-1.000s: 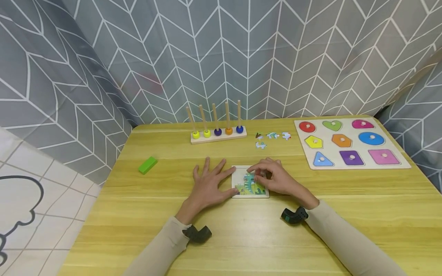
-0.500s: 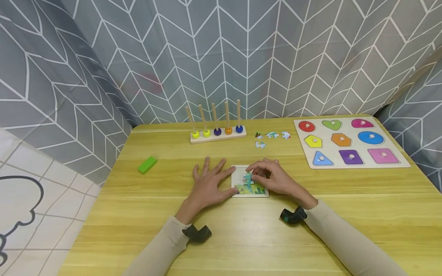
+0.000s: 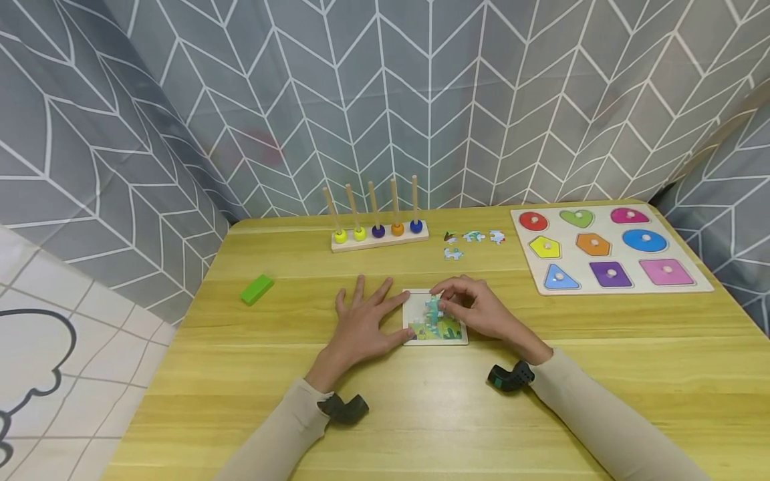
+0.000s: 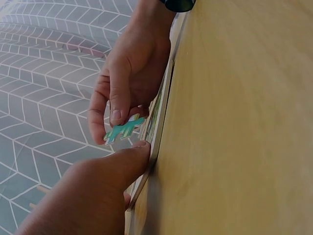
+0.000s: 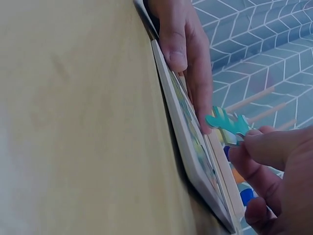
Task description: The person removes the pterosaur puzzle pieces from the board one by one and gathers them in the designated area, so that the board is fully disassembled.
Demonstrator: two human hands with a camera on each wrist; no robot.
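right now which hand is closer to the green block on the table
Left. The left hand lies flat by the puzzle tray, on the side toward the green block. The right hand pinches a puzzle piece over the tray, farther away.

Backdrop curtain [image 3: 541, 100] is grey with a white chevron line pattern, table [image 3: 421, 414] is yellowish wood grain. The puzzle piece [image 5: 227, 125] is teal with a bit of white; the jigsaw tray [image 3: 434, 327] has a white border and a green, yellow and blue picture. Shape board [image 3: 610, 250] is off-white with red, green, pink, yellow, orange, blue and purple shapes. Peg rack [image 3: 379, 230] has yellow, yellow, navy, orange and blue beads. Bright green block [image 3: 257, 288], beige sleeves [image 3: 601, 421].
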